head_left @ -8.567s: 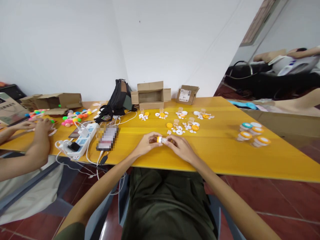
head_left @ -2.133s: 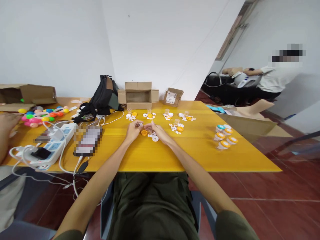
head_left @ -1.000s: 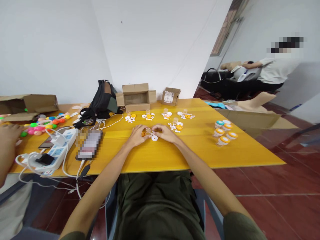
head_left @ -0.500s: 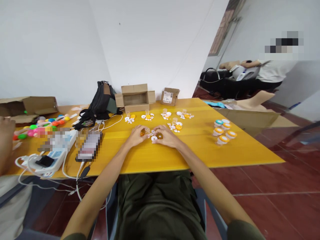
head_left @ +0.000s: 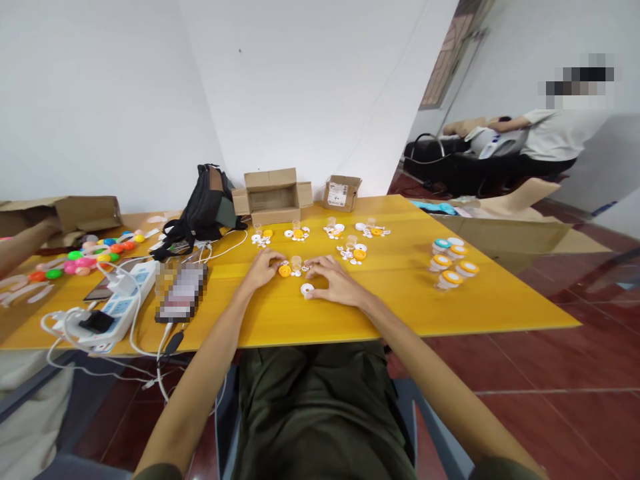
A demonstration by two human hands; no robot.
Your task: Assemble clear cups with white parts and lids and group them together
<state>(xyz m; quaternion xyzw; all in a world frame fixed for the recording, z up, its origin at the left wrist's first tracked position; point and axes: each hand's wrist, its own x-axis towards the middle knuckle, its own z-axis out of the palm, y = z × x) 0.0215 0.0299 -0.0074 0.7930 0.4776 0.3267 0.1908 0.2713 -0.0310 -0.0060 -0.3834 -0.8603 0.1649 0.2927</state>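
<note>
My left hand (head_left: 264,269) rests on the yellow table with curved fingers slightly apart, just left of an orange lid (head_left: 285,271). Nothing shows in its grasp. My right hand (head_left: 334,280) is spread in a wide C. Its thumb tip reaches the edge of a white ring-like disc (head_left: 307,289), while its fingers are by small printed white pieces (head_left: 307,265). Between the hands stands a small clear cup (head_left: 297,262), upright, with little white pieces near its base. What lies under the right fingertips is partly hidden.
Behind my hands are several groups of clear cups, lids and white pieces (head_left: 352,248). Assembled capped cups (head_left: 450,277) stand at right. Left are a phone (head_left: 183,293), a power strip (head_left: 123,303) and cables. Cardboard boxes (head_left: 273,215) and a backpack (head_left: 207,207) line the wall.
My hands have moved apart. The white disc has come nearer to me, and the orange lid now shows beside the left hand. Another person's arm at far left has moved back toward a box.
</note>
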